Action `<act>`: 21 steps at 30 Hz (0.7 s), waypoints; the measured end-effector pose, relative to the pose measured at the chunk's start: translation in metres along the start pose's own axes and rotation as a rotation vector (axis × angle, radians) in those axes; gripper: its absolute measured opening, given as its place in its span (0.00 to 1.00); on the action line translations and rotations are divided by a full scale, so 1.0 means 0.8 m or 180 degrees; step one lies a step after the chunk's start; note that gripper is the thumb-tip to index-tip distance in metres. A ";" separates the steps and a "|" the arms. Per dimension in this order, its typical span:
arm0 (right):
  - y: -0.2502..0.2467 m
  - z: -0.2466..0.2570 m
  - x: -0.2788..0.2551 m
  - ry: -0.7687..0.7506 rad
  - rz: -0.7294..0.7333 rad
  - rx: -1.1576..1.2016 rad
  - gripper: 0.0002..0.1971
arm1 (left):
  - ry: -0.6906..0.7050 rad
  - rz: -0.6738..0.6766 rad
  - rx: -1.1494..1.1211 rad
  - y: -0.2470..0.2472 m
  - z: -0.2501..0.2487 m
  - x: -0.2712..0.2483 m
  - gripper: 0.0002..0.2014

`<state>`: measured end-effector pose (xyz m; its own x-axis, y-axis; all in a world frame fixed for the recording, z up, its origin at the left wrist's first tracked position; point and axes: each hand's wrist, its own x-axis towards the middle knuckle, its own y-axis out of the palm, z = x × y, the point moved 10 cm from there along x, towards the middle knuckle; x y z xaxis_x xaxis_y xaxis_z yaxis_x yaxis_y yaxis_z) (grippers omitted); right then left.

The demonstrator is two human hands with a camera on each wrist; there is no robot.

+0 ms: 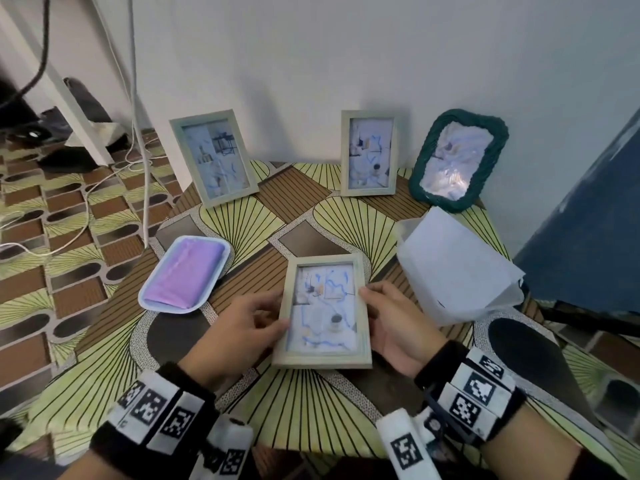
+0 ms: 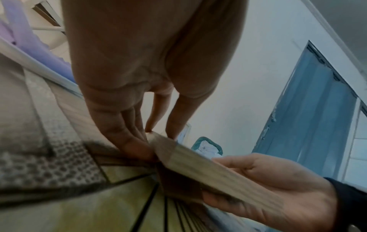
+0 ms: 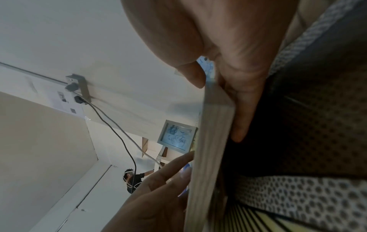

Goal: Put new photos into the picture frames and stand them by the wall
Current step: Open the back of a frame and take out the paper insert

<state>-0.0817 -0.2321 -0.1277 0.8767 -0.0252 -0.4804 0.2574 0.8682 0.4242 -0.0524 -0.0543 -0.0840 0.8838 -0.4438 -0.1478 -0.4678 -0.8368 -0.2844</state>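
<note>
Frames, four: three pale wooden, one green woven point(image 1: 458, 160). Two wooden ones point(image 1: 214, 157) point(image 1: 369, 153) and the green stand at the table's point(image 1: 242, 216) far edge against the wall. Third wooden frame point(image 1: 323, 311), photo in, sits near the front edge, between both hands. Left hand point(image 1: 239, 332) pinches its left rail; right hand point(image 1: 394, 323) its right rail. Tray with purple cloth point(image 1: 185, 273), left edge. Paper sheets point(image 1: 457, 268), right edge.

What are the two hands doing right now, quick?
Left hand: grips the left edge of the wooden picture frame.
Right hand: grips the same frame's right edge, thumb on top.
</note>
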 end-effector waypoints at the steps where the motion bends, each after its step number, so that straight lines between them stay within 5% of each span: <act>1: -0.002 -0.002 0.001 0.0015 -0.0014 0.0040 0.02 | 0.0042 0.0024 0.0214 0.001 -0.001 0.000 0.29; 7: -0.010 0.003 -0.002 -0.0071 -0.0033 0.0150 0.02 | 0.0128 -0.0113 0.1005 0.001 -0.007 0.003 0.29; 12: -0.005 0.024 -0.010 -0.0401 0.0080 -0.0141 0.04 | 0.0272 -0.0149 0.1033 0.011 -0.023 -0.002 0.02; 16: 0.003 0.047 -0.021 -0.0813 0.0126 -0.0595 0.09 | 0.0083 0.0135 0.0005 0.032 -0.029 -0.002 0.20; 21: 0.028 0.063 -0.032 -0.1164 0.0361 -0.1225 0.14 | -0.0394 0.0230 -0.0504 0.032 -0.024 0.002 0.17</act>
<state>-0.0779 -0.2373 -0.0674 0.9922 -0.0320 -0.1205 0.0457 0.9925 0.1130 -0.0625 -0.0824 -0.0734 0.8370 -0.4698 -0.2804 -0.5158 -0.8485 -0.1180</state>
